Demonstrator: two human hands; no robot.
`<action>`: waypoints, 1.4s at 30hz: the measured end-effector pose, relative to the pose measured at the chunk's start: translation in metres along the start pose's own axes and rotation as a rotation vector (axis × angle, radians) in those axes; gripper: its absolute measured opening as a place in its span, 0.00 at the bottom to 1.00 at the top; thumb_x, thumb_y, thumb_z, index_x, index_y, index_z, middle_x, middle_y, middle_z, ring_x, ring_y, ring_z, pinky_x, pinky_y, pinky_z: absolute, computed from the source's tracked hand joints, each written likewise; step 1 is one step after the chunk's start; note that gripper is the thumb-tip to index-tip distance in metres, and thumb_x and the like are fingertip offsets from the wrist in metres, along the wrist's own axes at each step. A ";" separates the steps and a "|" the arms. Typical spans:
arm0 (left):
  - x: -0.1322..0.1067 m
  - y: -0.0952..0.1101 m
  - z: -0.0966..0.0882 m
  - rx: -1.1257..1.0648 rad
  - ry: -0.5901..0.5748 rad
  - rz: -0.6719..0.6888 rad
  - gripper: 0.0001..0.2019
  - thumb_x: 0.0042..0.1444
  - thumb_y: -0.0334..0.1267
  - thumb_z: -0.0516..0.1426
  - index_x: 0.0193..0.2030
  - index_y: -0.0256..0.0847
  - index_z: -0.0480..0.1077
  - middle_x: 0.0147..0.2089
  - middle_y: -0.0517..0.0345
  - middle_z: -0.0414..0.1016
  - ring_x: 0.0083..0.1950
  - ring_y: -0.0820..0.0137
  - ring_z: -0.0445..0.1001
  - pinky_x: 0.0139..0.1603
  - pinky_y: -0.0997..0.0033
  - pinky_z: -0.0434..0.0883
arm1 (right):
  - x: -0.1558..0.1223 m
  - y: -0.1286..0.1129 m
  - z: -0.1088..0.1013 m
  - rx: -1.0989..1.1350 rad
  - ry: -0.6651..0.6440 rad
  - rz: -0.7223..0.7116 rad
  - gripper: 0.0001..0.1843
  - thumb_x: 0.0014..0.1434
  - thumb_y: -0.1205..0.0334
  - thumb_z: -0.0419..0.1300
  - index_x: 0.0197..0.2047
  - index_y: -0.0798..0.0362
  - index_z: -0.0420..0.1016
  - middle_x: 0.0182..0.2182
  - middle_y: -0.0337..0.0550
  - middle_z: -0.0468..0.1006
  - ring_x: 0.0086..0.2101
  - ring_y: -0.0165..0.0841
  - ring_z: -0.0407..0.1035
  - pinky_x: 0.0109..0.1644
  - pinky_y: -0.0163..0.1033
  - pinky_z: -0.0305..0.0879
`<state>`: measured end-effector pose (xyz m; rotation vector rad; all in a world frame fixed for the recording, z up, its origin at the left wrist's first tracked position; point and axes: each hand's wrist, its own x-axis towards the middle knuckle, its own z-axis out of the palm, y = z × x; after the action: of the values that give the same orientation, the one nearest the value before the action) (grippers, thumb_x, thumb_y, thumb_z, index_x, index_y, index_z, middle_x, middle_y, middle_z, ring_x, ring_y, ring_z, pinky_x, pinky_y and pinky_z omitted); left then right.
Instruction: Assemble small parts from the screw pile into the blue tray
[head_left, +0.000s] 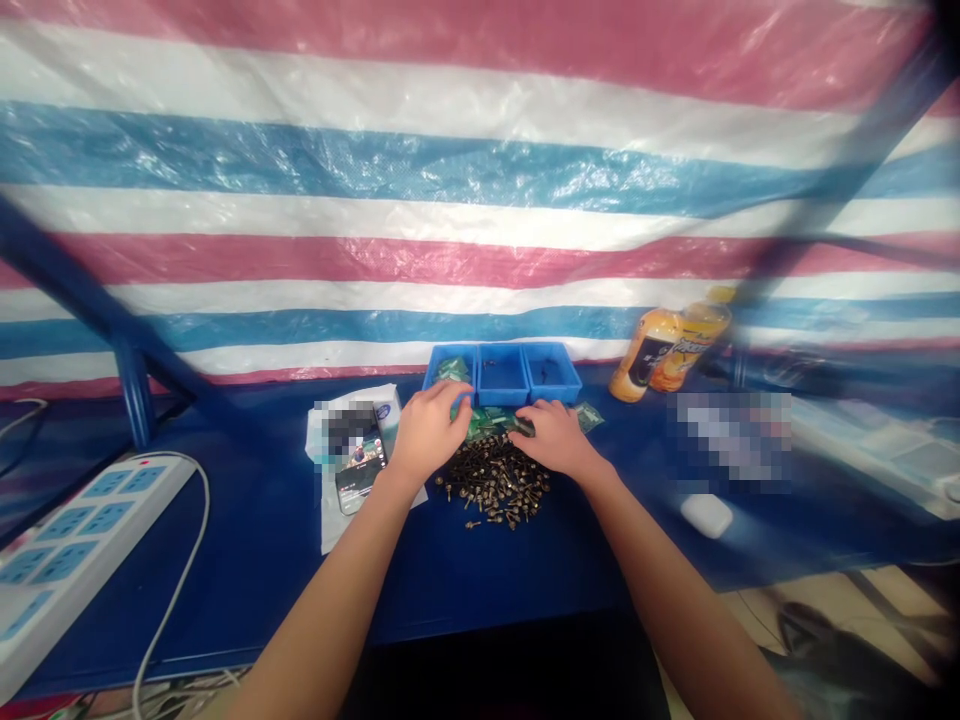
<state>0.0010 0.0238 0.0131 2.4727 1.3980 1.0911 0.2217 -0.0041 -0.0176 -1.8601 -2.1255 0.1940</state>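
Observation:
A heap of small dark brass-coloured parts (495,482) lies on the blue table (480,570) in front of me. Behind it lie several small green pieces (589,415). My left hand (429,430) rests at the heap's far left with its fingers curled over the green pieces. At the heap's far right my right hand (553,436) lies knuckles up, fingers bent down onto the same green pieces. What either hand holds is hidden under the fingers. Three joined blue bins (502,375) stand just beyond the hands.
A phone (360,465) lies on white paper left of my left hand. A white power strip (67,540) with its cable sits at the far left. An orange drink bottle (667,352) lies at the back right. A white earbud case (705,514) lies to the right. A striped tarp hangs behind.

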 end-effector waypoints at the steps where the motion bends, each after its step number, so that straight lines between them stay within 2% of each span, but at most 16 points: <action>1: 0.000 0.001 0.000 -0.111 -0.029 -0.007 0.13 0.64 0.40 0.53 0.48 0.43 0.77 0.49 0.52 0.81 0.48 0.60 0.78 0.52 0.60 0.72 | 0.000 -0.001 0.000 0.007 0.005 -0.004 0.18 0.61 0.47 0.57 0.47 0.47 0.79 0.42 0.48 0.77 0.47 0.46 0.67 0.51 0.49 0.57; 4: 0.002 0.009 -0.006 -0.545 -0.153 -0.083 0.17 0.62 0.47 0.56 0.52 0.43 0.75 0.46 0.50 0.81 0.45 0.62 0.79 0.49 0.61 0.74 | 0.001 -0.003 -0.001 0.037 0.041 -0.020 0.14 0.65 0.56 0.53 0.41 0.48 0.80 0.39 0.46 0.78 0.44 0.41 0.70 0.49 0.45 0.57; 5: 0.004 0.013 -0.010 -0.736 -0.214 -0.094 0.21 0.62 0.49 0.55 0.58 0.43 0.71 0.47 0.49 0.80 0.44 0.63 0.79 0.48 0.61 0.75 | 0.002 -0.003 -0.002 0.048 0.070 -0.021 0.14 0.65 0.59 0.52 0.41 0.48 0.80 0.39 0.45 0.79 0.44 0.40 0.70 0.48 0.44 0.57; 7: 0.009 0.022 -0.023 -1.012 -0.301 -0.044 0.29 0.66 0.54 0.46 0.69 0.45 0.61 0.48 0.46 0.79 0.41 0.64 0.79 0.40 0.62 0.76 | 0.003 -0.003 -0.003 0.076 0.122 -0.018 0.15 0.66 0.61 0.50 0.38 0.49 0.79 0.37 0.45 0.80 0.43 0.39 0.70 0.47 0.42 0.57; 8: 0.012 0.026 -0.029 -1.046 -0.288 -0.013 0.30 0.67 0.56 0.41 0.69 0.45 0.60 0.45 0.47 0.79 0.36 0.65 0.78 0.36 0.63 0.75 | 0.004 -0.002 -0.004 0.120 0.179 -0.014 0.15 0.67 0.61 0.50 0.39 0.49 0.79 0.38 0.45 0.80 0.42 0.39 0.71 0.46 0.41 0.58; 10: 0.016 0.030 -0.036 -0.861 -0.234 0.018 0.28 0.67 0.54 0.42 0.63 0.42 0.68 0.36 0.50 0.79 0.28 0.69 0.74 0.31 0.66 0.72 | 0.006 0.001 -0.006 0.262 0.285 -0.011 0.16 0.68 0.59 0.48 0.40 0.50 0.77 0.36 0.44 0.80 0.39 0.37 0.71 0.44 0.40 0.59; 11: 0.016 0.030 -0.037 -0.672 -0.204 0.024 0.24 0.66 0.53 0.47 0.56 0.43 0.74 0.34 0.53 0.78 0.28 0.69 0.73 0.31 0.68 0.71 | 0.007 0.002 -0.007 0.352 0.339 0.001 0.17 0.69 0.57 0.47 0.41 0.50 0.76 0.34 0.43 0.79 0.36 0.36 0.71 0.42 0.39 0.60; 13: 0.013 0.027 -0.031 -0.528 -0.130 0.004 0.16 0.61 0.49 0.56 0.44 0.42 0.78 0.32 0.54 0.76 0.29 0.70 0.71 0.33 0.69 0.68 | 0.009 0.003 -0.007 0.566 0.401 0.050 0.18 0.69 0.51 0.47 0.41 0.50 0.75 0.29 0.40 0.76 0.30 0.34 0.69 0.38 0.38 0.62; 15: 0.005 0.022 -0.020 -0.225 -0.148 0.057 0.13 0.62 0.46 0.54 0.38 0.43 0.78 0.28 0.59 0.75 0.27 0.72 0.69 0.33 0.71 0.64 | 0.012 0.002 -0.007 0.812 0.371 0.104 0.20 0.67 0.45 0.50 0.41 0.51 0.74 0.27 0.38 0.73 0.25 0.32 0.67 0.32 0.37 0.63; 18: -0.008 0.015 -0.006 -0.079 -0.170 0.019 0.16 0.65 0.48 0.52 0.36 0.43 0.75 0.26 0.61 0.74 0.27 0.72 0.69 0.32 0.72 0.61 | 0.013 -0.004 -0.006 1.130 0.215 0.113 0.20 0.62 0.42 0.55 0.41 0.52 0.74 0.26 0.37 0.72 0.22 0.30 0.68 0.26 0.36 0.63; 21: -0.015 0.012 -0.001 -0.123 -0.122 -0.046 0.15 0.64 0.51 0.53 0.38 0.43 0.75 0.28 0.61 0.75 0.29 0.70 0.70 0.33 0.71 0.62 | 0.009 -0.012 -0.007 1.280 0.067 0.031 0.19 0.60 0.45 0.61 0.46 0.50 0.73 0.29 0.38 0.76 0.27 0.32 0.74 0.32 0.36 0.68; 24: -0.017 0.009 0.003 -0.302 -0.103 -0.093 0.14 0.63 0.51 0.55 0.39 0.43 0.75 0.29 0.60 0.75 0.30 0.69 0.70 0.34 0.71 0.63 | 0.003 -0.019 -0.007 1.312 -0.053 -0.065 0.20 0.57 0.49 0.66 0.50 0.48 0.73 0.36 0.40 0.80 0.32 0.33 0.76 0.41 0.40 0.72; 28: -0.018 0.006 0.011 -0.689 -0.146 -0.188 0.15 0.63 0.50 0.56 0.36 0.40 0.74 0.32 0.58 0.75 0.32 0.70 0.70 0.34 0.72 0.66 | -0.001 -0.024 -0.007 1.282 -0.118 -0.105 0.23 0.53 0.52 0.69 0.50 0.49 0.75 0.38 0.42 0.81 0.35 0.35 0.77 0.45 0.44 0.73; 30: -0.019 0.006 0.014 -0.773 -0.153 -0.221 0.15 0.62 0.49 0.57 0.35 0.38 0.73 0.32 0.58 0.75 0.33 0.70 0.71 0.36 0.72 0.67 | -0.002 -0.026 -0.008 1.259 -0.137 -0.098 0.21 0.54 0.52 0.69 0.49 0.51 0.76 0.37 0.43 0.82 0.35 0.35 0.77 0.44 0.43 0.73; 38: -0.018 0.010 0.010 -0.710 -0.190 -0.210 0.13 0.63 0.46 0.57 0.37 0.38 0.74 0.32 0.60 0.73 0.32 0.72 0.68 0.34 0.73 0.65 | -0.002 -0.025 -0.007 1.167 -0.144 -0.071 0.18 0.56 0.51 0.68 0.44 0.54 0.79 0.35 0.44 0.82 0.33 0.34 0.76 0.40 0.41 0.71; 42: -0.017 0.010 0.008 -0.735 -0.234 -0.192 0.12 0.60 0.46 0.60 0.39 0.38 0.74 0.33 0.58 0.75 0.34 0.71 0.71 0.35 0.72 0.67 | -0.003 -0.027 -0.008 1.189 -0.127 -0.038 0.19 0.54 0.51 0.69 0.44 0.53 0.79 0.36 0.44 0.82 0.33 0.34 0.76 0.43 0.43 0.73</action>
<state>0.0075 0.0068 0.0014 1.8254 0.9145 0.9951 0.1993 -0.0118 -0.0028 -1.0706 -1.4746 1.2554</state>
